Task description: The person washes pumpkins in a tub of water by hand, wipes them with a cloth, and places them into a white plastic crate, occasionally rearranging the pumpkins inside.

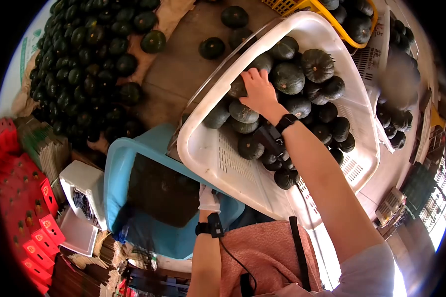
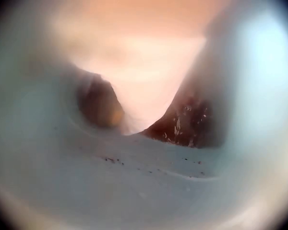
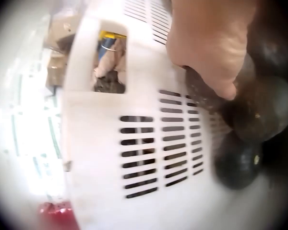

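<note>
Pale sleeve [image 1: 366, 271] closest, and there's the right hand [image 1: 261, 94] in the white basket [image 1: 199, 152], fingers clamped on a squash [image 1: 237, 89] among the other squashes [image 1: 288, 78]! Gloved left hand [image 1: 209, 199] at the blue tub [image 1: 115, 183], fingers unreadable, tub's dark contents unclear; yellow crate [image 1: 374, 24] holding squashes too.

Brownish floor [image 1: 176, 62], glaring light [image 1: 438, 230] lower right.
</note>
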Available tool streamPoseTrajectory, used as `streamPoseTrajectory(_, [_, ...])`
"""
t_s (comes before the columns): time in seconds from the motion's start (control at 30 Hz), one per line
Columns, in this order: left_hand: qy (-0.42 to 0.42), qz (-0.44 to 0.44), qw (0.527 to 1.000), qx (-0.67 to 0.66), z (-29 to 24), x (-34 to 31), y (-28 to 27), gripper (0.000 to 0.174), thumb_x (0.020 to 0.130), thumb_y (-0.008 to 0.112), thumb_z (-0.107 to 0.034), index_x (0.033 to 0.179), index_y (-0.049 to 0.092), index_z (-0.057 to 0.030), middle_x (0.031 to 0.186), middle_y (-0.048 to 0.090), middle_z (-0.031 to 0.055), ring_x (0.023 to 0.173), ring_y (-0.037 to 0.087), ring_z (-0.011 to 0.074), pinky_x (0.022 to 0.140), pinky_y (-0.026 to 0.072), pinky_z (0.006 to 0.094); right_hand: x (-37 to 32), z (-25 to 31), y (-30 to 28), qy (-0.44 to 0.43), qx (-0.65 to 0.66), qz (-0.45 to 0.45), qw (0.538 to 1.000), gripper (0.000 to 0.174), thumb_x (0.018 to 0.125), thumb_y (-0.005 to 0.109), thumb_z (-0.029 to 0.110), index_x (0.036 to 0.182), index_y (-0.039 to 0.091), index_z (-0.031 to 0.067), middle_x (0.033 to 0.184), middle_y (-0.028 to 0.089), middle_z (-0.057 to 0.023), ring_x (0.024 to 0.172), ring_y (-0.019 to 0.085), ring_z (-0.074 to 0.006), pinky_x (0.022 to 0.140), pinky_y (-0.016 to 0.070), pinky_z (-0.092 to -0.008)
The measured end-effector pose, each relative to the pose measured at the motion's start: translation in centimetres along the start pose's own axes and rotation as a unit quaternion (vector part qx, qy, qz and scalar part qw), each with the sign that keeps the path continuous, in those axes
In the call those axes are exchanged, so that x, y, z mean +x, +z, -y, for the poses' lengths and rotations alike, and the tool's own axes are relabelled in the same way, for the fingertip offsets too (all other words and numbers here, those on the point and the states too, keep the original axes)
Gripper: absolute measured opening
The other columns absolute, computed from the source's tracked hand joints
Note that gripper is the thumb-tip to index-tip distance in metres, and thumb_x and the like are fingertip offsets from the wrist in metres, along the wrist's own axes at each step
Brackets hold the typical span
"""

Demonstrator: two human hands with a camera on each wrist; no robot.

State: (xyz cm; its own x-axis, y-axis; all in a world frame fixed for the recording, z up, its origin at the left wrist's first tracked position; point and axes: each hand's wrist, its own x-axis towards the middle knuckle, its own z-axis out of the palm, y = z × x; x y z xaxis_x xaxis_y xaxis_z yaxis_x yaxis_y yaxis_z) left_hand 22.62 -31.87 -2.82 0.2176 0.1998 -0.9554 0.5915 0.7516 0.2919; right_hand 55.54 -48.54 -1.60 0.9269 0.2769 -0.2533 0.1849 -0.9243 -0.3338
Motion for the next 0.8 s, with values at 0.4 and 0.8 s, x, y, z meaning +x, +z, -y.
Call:
streamPoseTrajectory(0.4, [0.22,0.132,0.966,0.038,-10.5,-15.6,8.5,0.074,0.073,0.068,-0.007,0.14,0.038,-0.0089,0.132,0.048,0.0118,0.119,0.05,0.026,0.096,0.0481,0.0382,-12.6,5.1,-11.3,-0.091,0.401,0.084,0.908,0.064,0.063,0.088,0.036,0.112,0.062,0.0034,0.11,0.058,-0.0107,0.113,0.05,-0.0324,0.103,0.0374,-0.0403])
streamPoseTrajectory(0.8, [0.019,-0.267,0.962,-0.048,-4.5,-0.3,-1.6,0.075,0.081,0.077,-0.027,0.144,0.037,-0.022,0.134,0.048,0.0082,0.113,0.051,0.0293,0.077,0.0557,0.0445,0.0,-12.1,-9.4,0.235,-0.045,-0.204,0.949,0.063,0.067,0.081,0.027,0.116,0.05,0.0045,0.115,0.049,-0.02,0.112,0.049,-0.0382,0.091,0.0448,-0.0483])
